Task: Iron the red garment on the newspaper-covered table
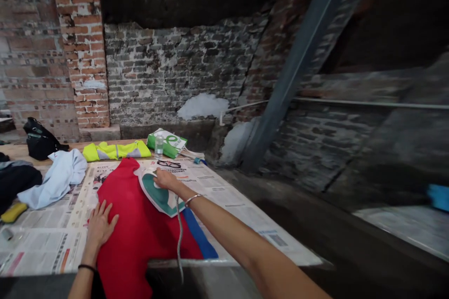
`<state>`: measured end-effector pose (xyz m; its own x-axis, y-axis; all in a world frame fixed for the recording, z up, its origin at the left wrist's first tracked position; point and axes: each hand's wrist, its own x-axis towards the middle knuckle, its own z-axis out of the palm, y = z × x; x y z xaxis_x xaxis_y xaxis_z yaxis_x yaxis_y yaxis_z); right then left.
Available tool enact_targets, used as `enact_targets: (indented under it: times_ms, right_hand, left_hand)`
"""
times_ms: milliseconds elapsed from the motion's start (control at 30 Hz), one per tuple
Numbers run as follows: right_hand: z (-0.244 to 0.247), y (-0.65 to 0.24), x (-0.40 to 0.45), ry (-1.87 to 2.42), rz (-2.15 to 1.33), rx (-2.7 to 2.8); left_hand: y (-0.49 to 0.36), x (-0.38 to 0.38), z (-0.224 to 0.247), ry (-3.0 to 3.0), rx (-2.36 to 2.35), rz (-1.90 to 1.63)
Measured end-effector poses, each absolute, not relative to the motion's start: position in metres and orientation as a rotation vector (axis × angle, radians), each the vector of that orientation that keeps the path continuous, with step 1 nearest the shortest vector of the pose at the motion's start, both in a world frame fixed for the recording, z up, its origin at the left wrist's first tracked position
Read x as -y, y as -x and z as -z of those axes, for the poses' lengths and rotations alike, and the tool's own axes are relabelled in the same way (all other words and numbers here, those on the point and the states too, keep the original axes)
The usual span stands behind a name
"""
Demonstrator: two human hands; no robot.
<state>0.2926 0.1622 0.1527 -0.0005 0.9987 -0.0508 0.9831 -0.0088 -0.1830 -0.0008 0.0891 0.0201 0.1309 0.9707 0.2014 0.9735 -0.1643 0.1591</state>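
Note:
A red garment [126, 215] with a blue strip [199, 233] along its right side lies spread over the table, its lower part hanging past the front edge. My right hand [165, 180] is wrapped round the handle of a green and white clothes iron [156, 194], which rests on the upper right of the red cloth. From the iron's rear a grey cord [180, 243] runs down over the table edge. My left hand [101, 224] lies flat on the garment's left side, fingers spread.
Newspaper [231, 215] covers the table. Along the back are a black bag [41, 140], a yellow reflective vest [117, 150], a clear bottle [159, 146], a green-white bag [175, 142] and eyeglasses [169, 164]. Left are a light blue shirt [58, 180], dark clothing [17, 184] and a yellow sponge-like piece [14, 212].

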Motion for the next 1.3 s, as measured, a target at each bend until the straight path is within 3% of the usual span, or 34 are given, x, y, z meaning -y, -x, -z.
enact_targets:
  times_ms: [167, 400, 600, 833, 1100, 1300]
  right_hand:
    - [-0.151, -0.313, -0.128, 2.055, -0.275, 2.329]
    - [-0.148, -0.335, -0.079, 1.518, -0.478, 2.706]
    - [-0.142, -0.311, -0.084, 1.449, -0.425, 2.737]
    - [-0.141, -0.283, -0.082, 1.552, -0.312, 2.668]
    - [-0.130, -0.353, -0.077, 1.980, -0.277, 2.434]
    - [-0.134, -0.362, -0.127, 2.245, -0.153, 2.182]
  left_hand:
    - [0.003, -0.092, -0.010, 2.345, 2.000, 0.461]
    - [0.003, -0.093, 0.000, 2.325, 1.975, 0.608]
    - [0.006, -0.093, 0.004, 2.257, 2.048, 0.757]
    - [0.011, -0.092, -0.003, 2.260, 2.041, 0.652]
    - [0.016, -0.101, 0.002, 2.256, 1.988, 0.647]
    - [0.015, -0.101, 0.004, 2.257, 1.955, 0.630]
